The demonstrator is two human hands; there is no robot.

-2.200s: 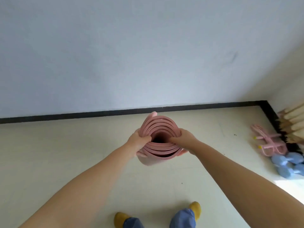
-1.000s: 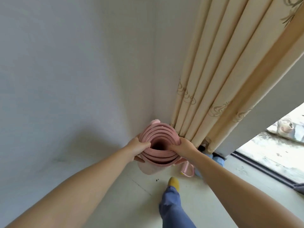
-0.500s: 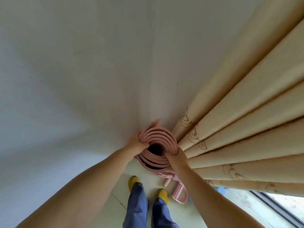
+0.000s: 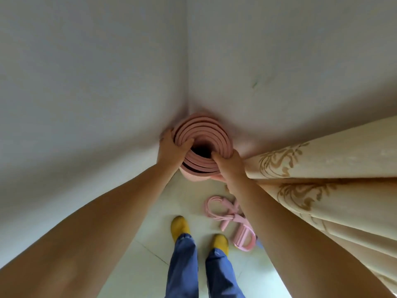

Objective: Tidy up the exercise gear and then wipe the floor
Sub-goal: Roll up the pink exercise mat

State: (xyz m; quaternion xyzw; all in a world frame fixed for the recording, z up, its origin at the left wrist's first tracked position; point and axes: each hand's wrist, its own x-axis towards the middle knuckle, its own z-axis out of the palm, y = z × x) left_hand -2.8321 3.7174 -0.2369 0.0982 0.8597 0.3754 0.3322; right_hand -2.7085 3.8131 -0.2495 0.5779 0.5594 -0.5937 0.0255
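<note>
Head view: the rolled pink mat stands upright in the wall corner at 12 o'clock, with the left hand at its 9 o'clock rim and the right hand at 4 o'clock, both with fingers clamped over the roll's edge. A pink resistance band lies on the floor at 5 o'clock, beside the cream curtain.

Mat – matt foam; curtain – patterned cloth; floor – glossy tile.
</note>
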